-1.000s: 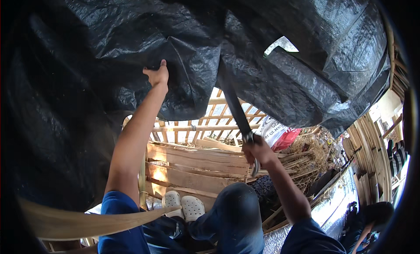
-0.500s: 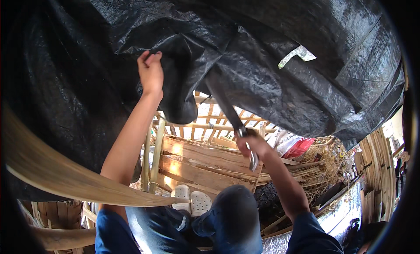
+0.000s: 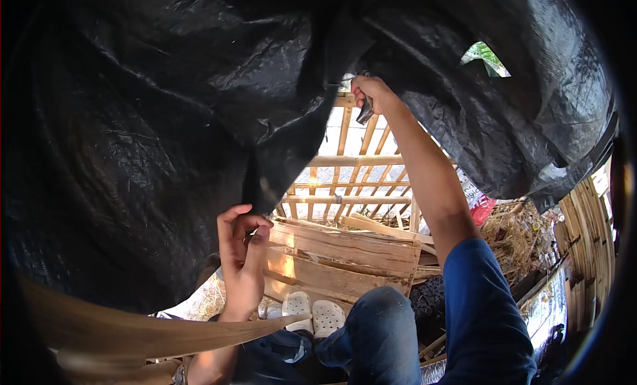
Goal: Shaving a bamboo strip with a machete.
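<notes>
Black sheet (image 3: 166, 119): it hangs in big folds over the upper part, probably drooping from its own weight; a gap in the middle shows the bamboo lattice (image 3: 355, 161).
Right hand (image 3: 373, 95): it is raised at the top of the gap; its grip is clenched around a dark handle (image 3: 364, 112). The full fist probably gives firm control. What continues above the fist cannot be told.
Left hand (image 3: 244, 262): it is lower, beside the left flap; the grip is loose, fingers curled, nothing seen inside. Touching the sheet or not, one cannot tell.
Pale strip (image 3: 166, 338): it crosses before the left forearm.
</notes>
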A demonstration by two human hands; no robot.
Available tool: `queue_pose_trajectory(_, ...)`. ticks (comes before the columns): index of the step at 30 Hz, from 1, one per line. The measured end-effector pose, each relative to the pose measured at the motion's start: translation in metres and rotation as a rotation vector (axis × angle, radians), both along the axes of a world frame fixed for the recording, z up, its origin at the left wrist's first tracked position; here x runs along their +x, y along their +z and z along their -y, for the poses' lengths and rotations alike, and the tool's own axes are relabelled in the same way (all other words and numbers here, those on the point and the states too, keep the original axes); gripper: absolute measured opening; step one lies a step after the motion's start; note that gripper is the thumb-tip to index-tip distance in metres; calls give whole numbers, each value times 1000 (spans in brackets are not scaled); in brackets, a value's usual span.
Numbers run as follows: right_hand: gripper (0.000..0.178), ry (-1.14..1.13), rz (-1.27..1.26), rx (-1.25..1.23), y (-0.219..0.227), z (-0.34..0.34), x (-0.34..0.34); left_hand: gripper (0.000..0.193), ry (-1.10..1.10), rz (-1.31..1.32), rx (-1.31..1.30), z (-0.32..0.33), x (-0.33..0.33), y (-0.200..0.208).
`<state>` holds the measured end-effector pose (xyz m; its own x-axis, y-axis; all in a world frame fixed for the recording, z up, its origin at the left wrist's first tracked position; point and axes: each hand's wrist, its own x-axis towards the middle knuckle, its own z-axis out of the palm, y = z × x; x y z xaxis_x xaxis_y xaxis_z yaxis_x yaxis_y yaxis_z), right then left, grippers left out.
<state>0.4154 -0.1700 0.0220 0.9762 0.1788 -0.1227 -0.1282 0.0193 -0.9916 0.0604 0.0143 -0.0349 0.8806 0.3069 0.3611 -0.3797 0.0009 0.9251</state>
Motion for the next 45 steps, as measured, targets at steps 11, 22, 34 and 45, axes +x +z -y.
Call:
queue_pose_trajectory(11, 17, 255, -214, -542, 33, 77, -85, 52, 152, 75, 1572, -27, 172, -50)
queue_pose_trajectory(22, 11, 41, -242, -214, 16, 146, -307, 67, -367, 84, 69, -37, 27, 58)
queue_pose_trajectory(34, 19, -208, 58, -178, 59, 142, -461, 44, -311, 464, -8, 29, -43, 126)
queue_pose_trajectory(45, 28, 67, 413, -280, -56, 28, -531, 45, -20, 523, -14, 43, -46, 124)
